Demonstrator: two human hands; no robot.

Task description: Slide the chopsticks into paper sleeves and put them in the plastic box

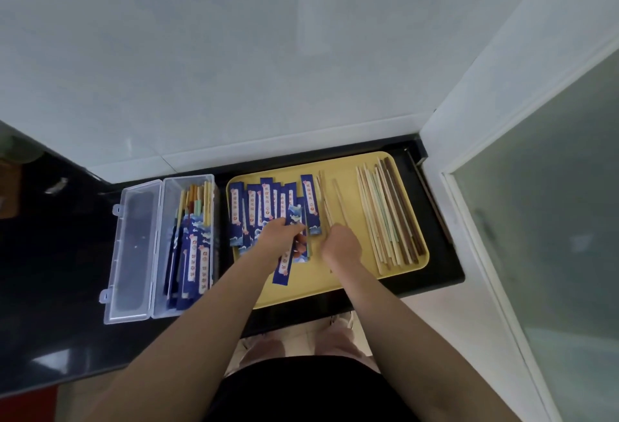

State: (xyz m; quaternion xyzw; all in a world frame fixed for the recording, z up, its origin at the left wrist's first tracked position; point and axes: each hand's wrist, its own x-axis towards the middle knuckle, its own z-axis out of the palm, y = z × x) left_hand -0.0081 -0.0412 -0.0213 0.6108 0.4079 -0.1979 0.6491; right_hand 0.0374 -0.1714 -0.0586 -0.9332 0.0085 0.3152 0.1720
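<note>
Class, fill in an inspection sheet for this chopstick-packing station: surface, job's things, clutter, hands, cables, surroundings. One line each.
Surface: black glossy counter bearing a yellow tray.
Job's things: blue paper sleeves spread on the tray's left; bare chopsticks lined up on its right; clear plastic box, lid open, left of the tray, holding sleeved chopsticks.
Clutter: a small shiny object at far left, too blurred to name.
Hands: left hand grips a sleeve; right hand curled round chopsticks.
Cables: nothing seen.
Surroundings: white tiled wall behind; frosted glass panel at right.
</note>
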